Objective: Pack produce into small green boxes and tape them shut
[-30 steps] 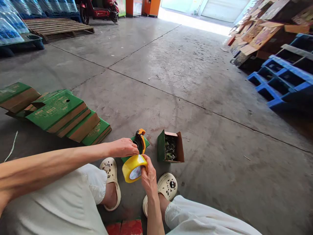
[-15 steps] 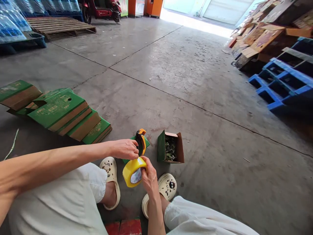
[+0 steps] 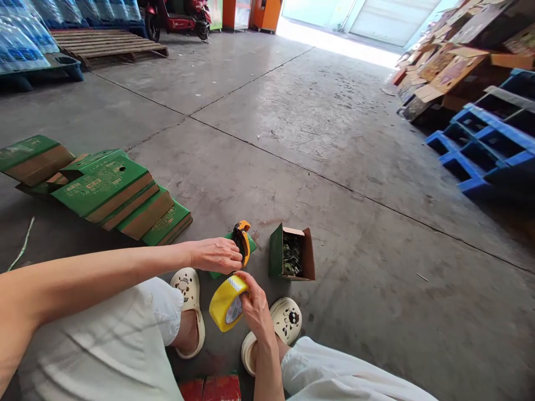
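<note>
My right hand (image 3: 254, 306) grips a roll of yellow packing tape (image 3: 219, 306) by its upper right rim. A pale printed strip shows on top of the roll. Just above the tape is my left hand (image 3: 218, 255), closed, knuckles up; its fingertips are hidden, so what they pinch, if anything, is unclear. Right behind those fingers an orange and black tape dispenser (image 3: 244, 245) shows over a green box (image 3: 252, 243), mostly covered by the hand. To the right stands an open green box (image 3: 276, 253) holding small dark, shiny pieces (image 3: 292, 253).
Flattened green cartons (image 3: 104, 184) lie at left. A red box (image 3: 221, 387) sits low between my clogs (image 3: 286, 320). Blue pallets (image 3: 489, 133) and piled cardboard boxes (image 3: 451, 72) stand at right. Bottled water packs (image 3: 20, 47), a wooden pallet (image 3: 104, 42) and a red scooter (image 3: 179, 19) are farther back.
The tape roll has tipped and dropped slightly in my right hand. My left hand has shifted a little right, leaving a gap above the roll. The dispenser stays nearly in place.
</note>
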Available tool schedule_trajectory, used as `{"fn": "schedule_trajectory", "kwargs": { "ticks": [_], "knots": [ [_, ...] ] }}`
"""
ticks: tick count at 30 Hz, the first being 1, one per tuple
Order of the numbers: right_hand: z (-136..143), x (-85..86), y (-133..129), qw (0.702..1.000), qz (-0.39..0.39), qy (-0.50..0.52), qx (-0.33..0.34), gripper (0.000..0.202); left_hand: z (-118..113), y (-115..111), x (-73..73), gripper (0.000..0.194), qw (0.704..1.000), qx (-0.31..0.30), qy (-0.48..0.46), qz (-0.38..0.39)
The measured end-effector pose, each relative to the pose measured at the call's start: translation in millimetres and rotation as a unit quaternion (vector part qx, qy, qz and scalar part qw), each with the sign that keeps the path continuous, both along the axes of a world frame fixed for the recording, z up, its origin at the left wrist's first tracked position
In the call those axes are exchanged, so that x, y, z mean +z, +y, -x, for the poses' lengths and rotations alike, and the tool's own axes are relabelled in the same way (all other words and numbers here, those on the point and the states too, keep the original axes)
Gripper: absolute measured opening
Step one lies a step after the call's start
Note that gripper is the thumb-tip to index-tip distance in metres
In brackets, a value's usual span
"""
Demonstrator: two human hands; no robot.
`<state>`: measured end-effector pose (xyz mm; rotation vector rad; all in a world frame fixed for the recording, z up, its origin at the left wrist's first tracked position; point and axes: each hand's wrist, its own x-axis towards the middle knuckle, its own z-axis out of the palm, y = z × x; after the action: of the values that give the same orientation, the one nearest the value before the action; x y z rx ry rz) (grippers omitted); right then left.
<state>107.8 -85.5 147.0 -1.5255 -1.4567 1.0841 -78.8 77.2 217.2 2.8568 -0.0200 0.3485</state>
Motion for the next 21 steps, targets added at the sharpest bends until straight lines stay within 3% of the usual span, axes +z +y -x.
{"fn": "schedule_trajectory", "kwargs": {
  "ticks": [4,10,15,21],
  "knots": [
    [-1,-0.9,0,1.0,0.001,-0.01,-0.018,0.056,7,4,3.7,0.023,0.998,0.03,0.029,0.047],
    [-4,1.7,0,1.0,0.018,-0.015,-0.016,0.055,9,-5,-0.2,0.023,0.998,-0.022,0.035,0.04],
    [-1,-0.7,1,1.0,0.002,-0.008,-0.016,0.052,6,-9,-4.3,0.027,0.996,-0.023,0.041,0.076],
    [-2,-3.9,-1,0.999,-0.012,0.026,-0.038,0.045,7,-9,-1.0,0.026,0.998,-0.02,0.045,0.042]
  ]
}}
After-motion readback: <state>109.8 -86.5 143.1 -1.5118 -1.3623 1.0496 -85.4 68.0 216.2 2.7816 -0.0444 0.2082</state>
